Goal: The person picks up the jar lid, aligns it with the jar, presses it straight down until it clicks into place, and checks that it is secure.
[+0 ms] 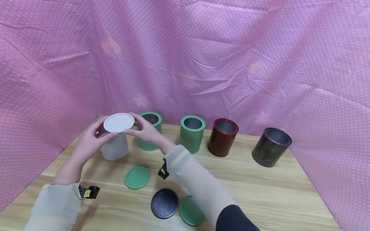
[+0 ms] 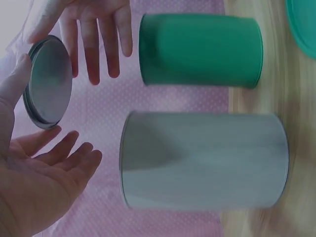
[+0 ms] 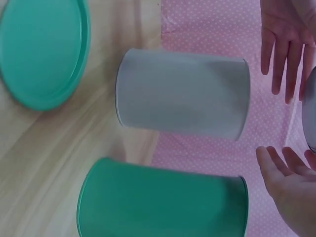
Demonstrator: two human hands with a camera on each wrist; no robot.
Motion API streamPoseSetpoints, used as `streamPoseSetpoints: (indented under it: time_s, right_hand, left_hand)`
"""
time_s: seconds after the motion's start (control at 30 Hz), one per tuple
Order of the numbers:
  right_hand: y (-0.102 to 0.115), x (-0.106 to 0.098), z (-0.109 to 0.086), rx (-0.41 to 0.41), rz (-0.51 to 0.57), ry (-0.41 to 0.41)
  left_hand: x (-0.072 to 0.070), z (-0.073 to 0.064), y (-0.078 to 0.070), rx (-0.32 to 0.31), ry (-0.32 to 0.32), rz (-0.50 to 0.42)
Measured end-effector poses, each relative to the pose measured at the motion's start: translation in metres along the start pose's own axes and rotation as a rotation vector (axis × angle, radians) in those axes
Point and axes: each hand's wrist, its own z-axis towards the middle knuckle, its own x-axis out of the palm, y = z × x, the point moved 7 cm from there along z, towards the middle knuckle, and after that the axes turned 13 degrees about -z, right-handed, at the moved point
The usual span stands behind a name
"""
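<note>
A round white lid (image 1: 119, 122) is held level, a little above the white can (image 1: 115, 147) at the left of the table. My left hand (image 1: 89, 141) pinches its left edge between thumb and forefinger. On the opposite edge my right hand (image 1: 148, 130) does the same. From the left wrist view, the lid's metallic underside (image 2: 52, 81) shows, apart from the can (image 2: 205, 160), and the remaining fingers of both hands spread out below it. Only a sliver of the lid (image 3: 310, 111) enters the right wrist view.
Two green cans (image 1: 150, 141) (image 1: 191, 138), a dark red can (image 1: 222, 138) and a black can (image 1: 270, 147) stand open-topped along the back. In front lie a green lid (image 1: 137, 177), a black lid (image 1: 164, 203) and another green lid (image 1: 190, 211), partly behind my right sleeve. Pink dotted cloth (image 1: 185, 64) surrounds the table.
</note>
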Motion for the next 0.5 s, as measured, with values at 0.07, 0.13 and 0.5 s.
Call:
streamPoseSetpoints:
  time_s: [0.07,0.13,0.5]
  right_hand:
    - [0.0,0.003,0.004,0.005,0.004,0.002]
    - [-0.001,0.006,0.008,0.013,0.011,0.002]
    - [0.002,0.025,0.028,0.038,0.063,-0.005]
  left_hand:
    - [-0.004,0.001,0.004,-0.019,0.007,-0.027]
    - [-0.007,0.002,0.009,-0.044,0.018,-0.062]
    - [-0.039,0.009,0.027,-0.058,0.001,-0.005]
